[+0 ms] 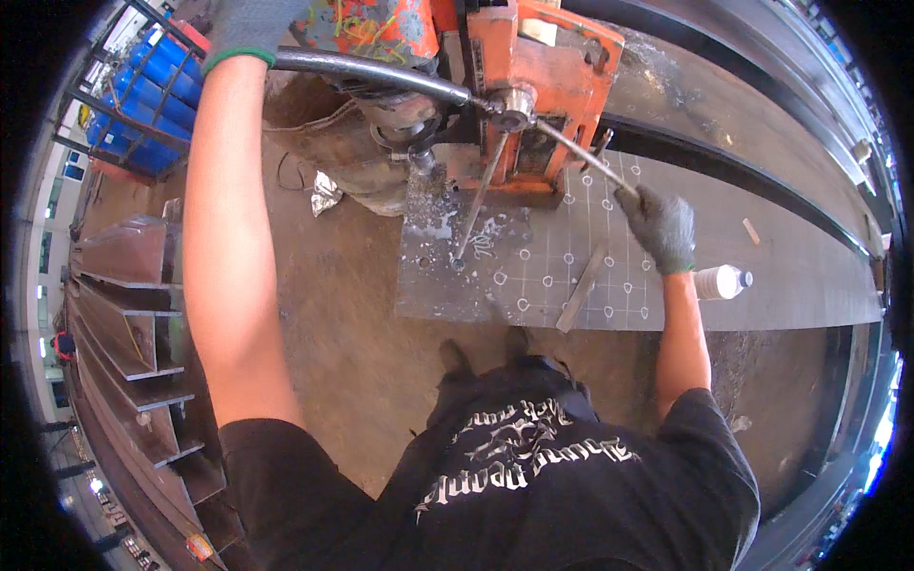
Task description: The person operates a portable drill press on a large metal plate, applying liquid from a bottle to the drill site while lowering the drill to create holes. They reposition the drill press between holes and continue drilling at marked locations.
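Note:
An orange drill press (533,95) stands on a dark steel plate (447,295) marked with white grid lines and small circles. Metal lever rods spread out from its round hub. My right hand (657,226), in a grey glove, is closed round the end of one feed lever (581,152). A thick black bar (381,74) runs from the hub toward my left wrist. My left hand (255,27), gloved with a green cuff, is by the machine at the top edge; its fingers are out of sight. The drill's motor side (362,29) is worn orange and green.
A flat metal strip (583,288) lies on the plate, with a white bottle (722,283) right of my right wrist. Blue cylinders (152,90) stand in a rack at far left, above stacked steel beams (129,324). Long beams (762,67) run along the upper right.

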A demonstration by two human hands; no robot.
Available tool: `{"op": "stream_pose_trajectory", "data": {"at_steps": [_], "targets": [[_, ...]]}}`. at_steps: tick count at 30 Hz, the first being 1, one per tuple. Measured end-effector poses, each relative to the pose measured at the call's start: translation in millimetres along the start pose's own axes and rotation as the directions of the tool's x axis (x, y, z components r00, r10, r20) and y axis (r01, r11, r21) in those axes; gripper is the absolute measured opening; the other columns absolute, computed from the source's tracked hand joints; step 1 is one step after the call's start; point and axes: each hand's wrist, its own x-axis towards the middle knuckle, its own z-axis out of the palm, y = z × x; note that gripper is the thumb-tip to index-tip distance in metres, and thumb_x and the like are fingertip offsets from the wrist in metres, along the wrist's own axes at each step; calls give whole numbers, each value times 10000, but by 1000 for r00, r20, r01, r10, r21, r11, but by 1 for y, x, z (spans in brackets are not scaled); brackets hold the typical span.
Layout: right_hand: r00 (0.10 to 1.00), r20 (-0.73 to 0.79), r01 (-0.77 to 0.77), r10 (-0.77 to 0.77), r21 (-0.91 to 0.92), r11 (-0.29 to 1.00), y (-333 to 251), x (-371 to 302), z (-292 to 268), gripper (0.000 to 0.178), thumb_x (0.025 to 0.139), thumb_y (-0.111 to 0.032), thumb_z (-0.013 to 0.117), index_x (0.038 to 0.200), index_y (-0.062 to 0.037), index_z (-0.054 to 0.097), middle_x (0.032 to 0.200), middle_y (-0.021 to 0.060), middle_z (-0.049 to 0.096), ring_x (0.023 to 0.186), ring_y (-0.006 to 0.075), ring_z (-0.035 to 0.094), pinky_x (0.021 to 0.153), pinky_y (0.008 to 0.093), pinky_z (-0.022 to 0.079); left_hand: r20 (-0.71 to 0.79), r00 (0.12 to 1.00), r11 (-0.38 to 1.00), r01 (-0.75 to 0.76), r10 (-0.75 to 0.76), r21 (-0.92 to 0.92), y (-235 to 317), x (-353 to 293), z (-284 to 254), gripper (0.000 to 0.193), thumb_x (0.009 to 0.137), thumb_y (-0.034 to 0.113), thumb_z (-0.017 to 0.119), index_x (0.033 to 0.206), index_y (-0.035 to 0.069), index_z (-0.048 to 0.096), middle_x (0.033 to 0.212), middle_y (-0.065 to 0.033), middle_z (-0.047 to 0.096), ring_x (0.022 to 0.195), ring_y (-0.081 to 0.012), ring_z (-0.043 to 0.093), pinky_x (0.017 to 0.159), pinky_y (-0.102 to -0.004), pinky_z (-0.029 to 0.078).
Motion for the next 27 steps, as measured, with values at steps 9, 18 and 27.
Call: {"op": "stream_pose_trajectory", "data": {"at_steps": [9, 18, 27], "targets": [[977, -130, 175, -166, 62, 983, 69, 70, 22, 548, 1018, -586, 621, 825, -79, 701, 726, 224, 649, 692, 459, 654, 595, 519, 481, 518, 830, 976, 208, -209, 61, 59, -8, -61, 856, 959, 780, 567, 1418, 62, 645, 1122, -125, 780, 1083, -223, 732, 1021, -404, 574], [968, -179, -126, 178, 268, 955, -68, -88, 46, 497, 1027, -502, 650, 824, -51, 690, 694, 247, 611, 649, 482, 634, 568, 546, 456, 444, 894, 991, 3, 56, -132, 9, 23, -11, 846, 986, 784, 501, 1467, 97, 608, 1437, -153, 676, 1358, -296, 624, 1214, -483, 435], [986, -132, -86, 100, 108, 990, 58, 2, 53, 500, 1011, -567, 642, 865, -103, 758, 703, 219, 641, 644, 461, 647, 592, 533, 485, 679, 723, 916, -348, 127, 199, 83, 9, -42, 807, 1008, 705, 560, 1518, 80, 553, 1276, -207, 719, 1160, -318, 718, 1125, -530, 506]]}}
